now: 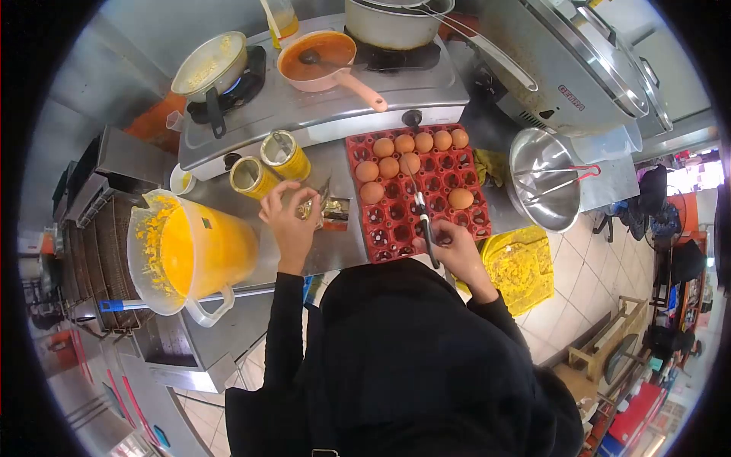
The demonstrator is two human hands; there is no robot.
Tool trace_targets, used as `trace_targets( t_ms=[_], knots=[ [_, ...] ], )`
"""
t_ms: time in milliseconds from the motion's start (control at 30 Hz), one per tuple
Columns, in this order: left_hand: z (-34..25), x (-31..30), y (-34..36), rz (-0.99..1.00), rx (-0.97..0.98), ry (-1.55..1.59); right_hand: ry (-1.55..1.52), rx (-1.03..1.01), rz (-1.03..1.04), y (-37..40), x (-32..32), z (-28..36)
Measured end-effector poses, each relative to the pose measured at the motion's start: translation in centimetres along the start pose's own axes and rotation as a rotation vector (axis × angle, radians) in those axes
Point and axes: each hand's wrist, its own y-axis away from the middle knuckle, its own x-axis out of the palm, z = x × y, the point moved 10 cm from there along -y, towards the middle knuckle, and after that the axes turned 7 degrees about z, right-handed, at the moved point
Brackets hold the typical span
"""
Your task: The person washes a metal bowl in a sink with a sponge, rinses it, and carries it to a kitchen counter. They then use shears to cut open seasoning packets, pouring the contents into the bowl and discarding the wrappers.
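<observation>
My right hand [461, 255] grips the black handle of a thin-bladed knife [426, 225], whose blade points away from me over the egg tray. Thumb and fingertips of my left hand [292, 221] are pinched together; what is between them is too small to make out. Just right of it, a small shiny packet [335, 212] is on the counter. Two open yellow tins [255, 180] stand beyond my left hand. The red egg tray [352, 152] carries several brown eggs [410, 163], mostly in its far rows, with many bare cups.
A tall jug [221, 251] of yellow-orange contents stands left. Behind are a pan over a flame [221, 72], a pink saucepan [320, 76] of orange sauce and a large pot [392, 27]. A steel bowl [525, 152] with tongs and a yellow stained board [525, 274] are right.
</observation>
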Motion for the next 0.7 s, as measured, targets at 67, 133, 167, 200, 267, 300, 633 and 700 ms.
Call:
trace_targets(
  t_ms=[67,133,167,200,267,300,633,700],
  knots=[
    [-0.4,-1.2,0.2,-0.079,0.004,-0.068,0.099,-0.059,-0.065,-0.5,-0.2,1.9],
    [0.7,-1.1,0.5,-0.059,-0.033,-0.023,0.196,-0.117,-0.134,-1.3,-0.5,3.0],
    [1.6,-1.1,0.7,-0.041,-0.073,0.02,0.201,-0.187,-0.179,-1.8,-0.6,3.4],
    [1.8,-1.3,0.8,-0.039,-0.073,0.018,0.207,-0.257,-0.221,-2.1,-0.7,4.2],
    [1.9,-0.5,0.9,0.072,-0.044,0.108,0.165,-0.221,-0.178,-2.8,-0.4,4.8],
    [2.2,-0.6,1.0,0.073,-0.047,0.106,0.169,-0.222,-0.149,-2.9,-0.1,5.6],
    [5.0,2.1,2.5,0.042,-0.157,-0.301,0.193,-0.208,-0.156,-3.7,1.7,5.3],
    [4.5,3.8,1.9,0.166,-0.096,-0.317,0.156,-0.163,-0.162,-3.3,1.6,4.4]
  ],
)
